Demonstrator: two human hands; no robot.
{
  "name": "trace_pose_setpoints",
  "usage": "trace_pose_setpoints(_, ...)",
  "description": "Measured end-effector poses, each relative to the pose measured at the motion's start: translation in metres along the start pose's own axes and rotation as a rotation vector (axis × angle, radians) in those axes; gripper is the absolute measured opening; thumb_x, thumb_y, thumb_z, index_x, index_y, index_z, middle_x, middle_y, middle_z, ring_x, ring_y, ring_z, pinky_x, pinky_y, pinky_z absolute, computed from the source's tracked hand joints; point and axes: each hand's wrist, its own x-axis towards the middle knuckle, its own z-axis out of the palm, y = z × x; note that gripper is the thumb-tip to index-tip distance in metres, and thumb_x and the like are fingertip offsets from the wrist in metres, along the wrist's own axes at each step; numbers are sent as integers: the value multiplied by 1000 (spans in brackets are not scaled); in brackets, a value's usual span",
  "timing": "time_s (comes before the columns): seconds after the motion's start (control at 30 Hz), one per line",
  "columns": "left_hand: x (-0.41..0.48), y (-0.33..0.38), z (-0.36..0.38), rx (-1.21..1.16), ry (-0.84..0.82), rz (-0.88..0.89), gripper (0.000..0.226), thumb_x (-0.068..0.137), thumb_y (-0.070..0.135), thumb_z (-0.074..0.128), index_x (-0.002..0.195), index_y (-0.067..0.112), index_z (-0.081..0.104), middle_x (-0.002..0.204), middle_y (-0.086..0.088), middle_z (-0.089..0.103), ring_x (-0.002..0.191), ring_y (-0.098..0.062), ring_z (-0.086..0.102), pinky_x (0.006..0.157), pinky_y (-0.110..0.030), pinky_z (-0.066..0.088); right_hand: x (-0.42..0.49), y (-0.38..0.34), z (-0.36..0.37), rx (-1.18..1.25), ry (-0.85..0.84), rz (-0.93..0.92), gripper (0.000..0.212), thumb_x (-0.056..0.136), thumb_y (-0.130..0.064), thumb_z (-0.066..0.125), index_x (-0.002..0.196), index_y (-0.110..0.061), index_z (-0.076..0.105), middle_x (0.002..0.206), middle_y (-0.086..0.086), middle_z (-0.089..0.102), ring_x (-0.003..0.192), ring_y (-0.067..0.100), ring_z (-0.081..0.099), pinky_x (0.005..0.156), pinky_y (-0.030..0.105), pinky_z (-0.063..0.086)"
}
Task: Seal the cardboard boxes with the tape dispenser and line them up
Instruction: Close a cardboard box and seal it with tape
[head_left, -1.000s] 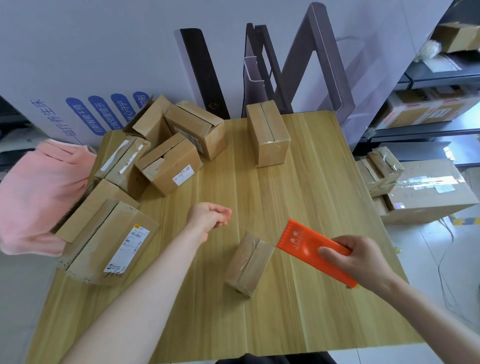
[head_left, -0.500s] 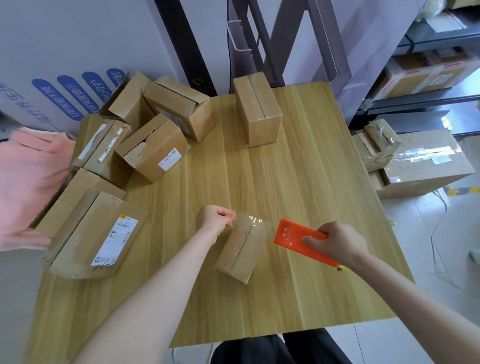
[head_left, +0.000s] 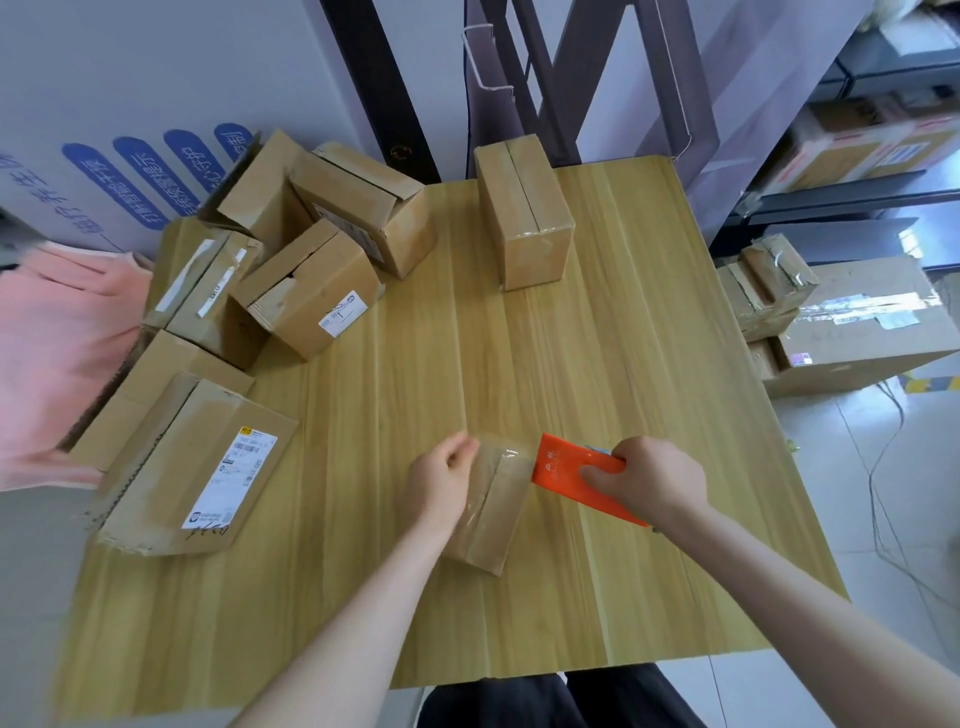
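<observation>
In the head view, a small brown cardboard box lay on the light wooden tabletop, close to the person. The left hand rested against the left side of this box with the fingers curled and pinched at its far corner, probably to hold the end of the clear tape and to keep the box from sliding. The right hand was closed firmly around the flat orange tape dispenser, whose front edge touched the far right corner of the box, where a shiny strip of tape was visible. I judge that the sealing of this box was in progress. One taller sealed box stood alone at the far side, perhaps the start of the line. A heap of other cardboard boxes waited at the left, some with flaps not closed.
</observation>
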Motion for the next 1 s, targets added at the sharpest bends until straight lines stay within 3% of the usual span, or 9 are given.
trace_pose_setpoints(0.1,-18,-3,13,-104,-25,-1,46,96,27,55,140,16,48,128,3,59,107,1,48,90,-13,33,3,-12,-8,-65,20,-40,40,78,-57,57,73,-17,61,64,-6,57,63,17,58,49,21,35)
trace_pose_setpoints(0.33,-21,-5,29,-169,113,4,40,97,22,53,136,15,51,101,12,57,97,-6,54,79,-13,33,7,-39,-22,-180,106,-101,34,83,-43,54,62,-18,43,71,-3,58,72,23,59,57,25,35)
trace_pose_setpoints(0.43,-22,-7,34,-187,143,-2,38,97,24,52,134,16,51,103,5,63,101,-15,59,79,-18,36,5,-51,-10,-235,148,-193,20,89,-47,49,89,-33,63,84,-4,69,82,21,66,62,26,38)
trace_pose_setpoints(0.53,-22,-4,38,-248,156,-89,41,98,26,51,137,17,48,121,2,60,111,-14,56,91,-23,40,5,-56,9,-224,136,-209,29,93,-50,44,108,-38,66,76,-7,66,78,18,66,64,26,45)
trace_pose_setpoints(0.6,-24,-2,43,-290,201,-147,41,97,30,51,137,19,47,127,5,56,116,-15,53,97,-28,41,6,-46,8,-73,89,-72,26,90,-49,49,103,-33,66,71,-7,57,75,21,63,64,27,44)
trace_pose_setpoints(0.7,-29,7,54,-419,301,-208,35,97,26,53,130,16,50,114,9,55,105,-13,55,89,-25,42,1,-27,-1,206,155,161,42,85,-56,51,81,-17,67,63,-3,60,58,20,61,58,25,47)
trace_pose_setpoints(0.87,-32,18,63,-631,370,-287,34,95,19,56,128,10,52,116,-4,63,107,-22,60,95,-33,48,-29,-33,-13,1011,263,267,49,88,-37,64,54,-5,52,45,2,46,40,14,46,35,20,34)
trace_pose_setpoints(1.0,-34,12,58,-557,346,-237,40,98,19,49,137,8,47,132,-6,55,123,-22,52,101,-27,39,-38,-50,8,1232,185,386,42,86,-40,68,66,-4,64,60,8,60,57,21,56,52,26,45)
